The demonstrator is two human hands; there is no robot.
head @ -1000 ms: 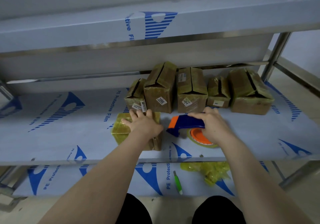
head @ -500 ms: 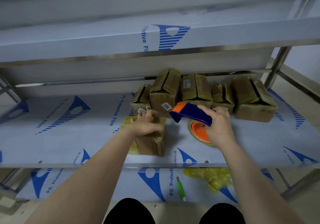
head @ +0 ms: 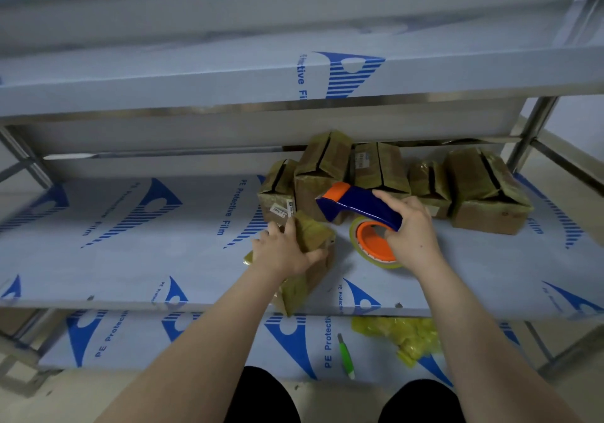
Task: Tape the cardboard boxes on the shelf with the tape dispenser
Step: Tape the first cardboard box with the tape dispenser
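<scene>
- Cardboard box point(head: 315, 238), wrapped in yellowish tape: tilted on one edge near the front edge of the middle shelf point(head: 147, 252), with its lower corner at or just over that edge. The left hand point(head: 282, 254) grips its upper end, fingers curled round it.
- Tape dispenser point(head: 356, 202), blue and orange: raised off the shelf, between the held box and the back row. The right hand point(head: 413, 226) is closed round the handle, and the tape roll point(head: 372, 243) hangs below it.
- Risk: a one-handed hold on a tilted box could let it slip off the front edge.
- Risk: the dispenser's nose is just beside the back row and could knock a box there.
- Risk: a loose tape end might stick to the shelf's film.
- Row of boxes point(head: 379, 167), five, toward the back edge: closed and taped, with dark seams on top. Contents are hidden, as are those of the held box.
- Lower shelf point(head: 228, 341): a green knife point(head: 345, 355) and a crumpled yellow wad point(head: 405, 337).
</scene>
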